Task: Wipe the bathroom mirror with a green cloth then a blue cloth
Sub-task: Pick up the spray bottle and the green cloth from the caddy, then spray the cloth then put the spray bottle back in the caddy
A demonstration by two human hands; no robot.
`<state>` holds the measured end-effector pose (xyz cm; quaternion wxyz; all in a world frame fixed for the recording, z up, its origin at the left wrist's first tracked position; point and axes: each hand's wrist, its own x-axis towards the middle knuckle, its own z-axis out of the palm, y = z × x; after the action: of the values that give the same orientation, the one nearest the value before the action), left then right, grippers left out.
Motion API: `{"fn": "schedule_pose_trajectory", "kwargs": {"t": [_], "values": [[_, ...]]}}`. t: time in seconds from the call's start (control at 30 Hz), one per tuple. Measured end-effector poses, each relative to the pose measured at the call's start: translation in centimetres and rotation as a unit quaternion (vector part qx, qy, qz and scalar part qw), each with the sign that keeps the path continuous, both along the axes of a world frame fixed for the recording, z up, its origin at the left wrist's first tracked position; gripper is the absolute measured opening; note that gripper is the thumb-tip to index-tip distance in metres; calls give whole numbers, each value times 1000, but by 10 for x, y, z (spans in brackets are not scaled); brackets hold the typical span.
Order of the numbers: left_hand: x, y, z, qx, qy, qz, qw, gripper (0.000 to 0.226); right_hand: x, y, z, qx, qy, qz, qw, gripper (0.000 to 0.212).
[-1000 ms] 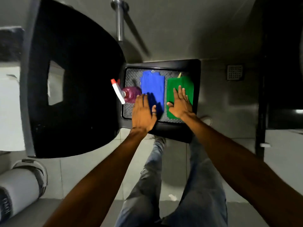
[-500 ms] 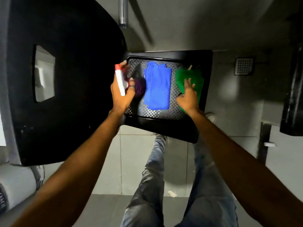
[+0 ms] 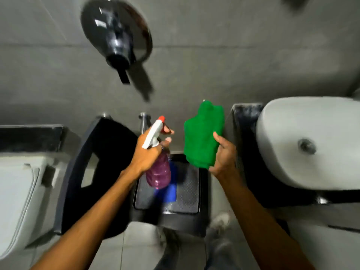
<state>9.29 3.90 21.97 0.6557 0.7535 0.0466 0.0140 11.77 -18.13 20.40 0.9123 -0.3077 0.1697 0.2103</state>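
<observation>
Green cloth (image 3: 203, 135) — right hand (image 3: 224, 154), raised, unobstructed

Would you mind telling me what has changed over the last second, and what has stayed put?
The left hand took hold of the spray bottle and lifted it off the tray. The right hand, which lay flat on the green cloth, closed on it and raised it too. The view also swung up toward the wall. The blue cloth stayed on the tray.
</observation>
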Motion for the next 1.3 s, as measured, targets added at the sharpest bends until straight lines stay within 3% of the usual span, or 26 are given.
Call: {"fn": "schedule_pose_trajectory", "kwargs": {"t": [0.07, 0.23, 0.4, 0.6, 0.87, 1.03, 1.3], "values": [[8, -14, 60, -46, -29, -38, 998, 42, 15, -2, 54, 27, -66, -4, 997, 44], [22, -36, 158, -60, -83, -120, 988, 22, 41, -8, 148, 48, -199, -23, 979, 62], [36, -46, 230, -32, -137, -173, 975, 28, 56, -15, 217, 60, -262, -34, 963, 65], [36, -42, 246, -51, -126, -212, 968, 30, 71, -19, 253, 26, -276, -88, 957, 68], [19, -34, 219, 16, -65, -233, 970, 47, 77, -29, 268, -7, -276, -132, 952, 64], [32, -45, 254, -32, -121, -199, 972, 26, 77, -36, 274, 9, -304, -131, 944, 60], [46, -58, 278, -69, -143, -184, 970, 40, 72, -48, 280, 13, -320, -134, 938, 65]]}}
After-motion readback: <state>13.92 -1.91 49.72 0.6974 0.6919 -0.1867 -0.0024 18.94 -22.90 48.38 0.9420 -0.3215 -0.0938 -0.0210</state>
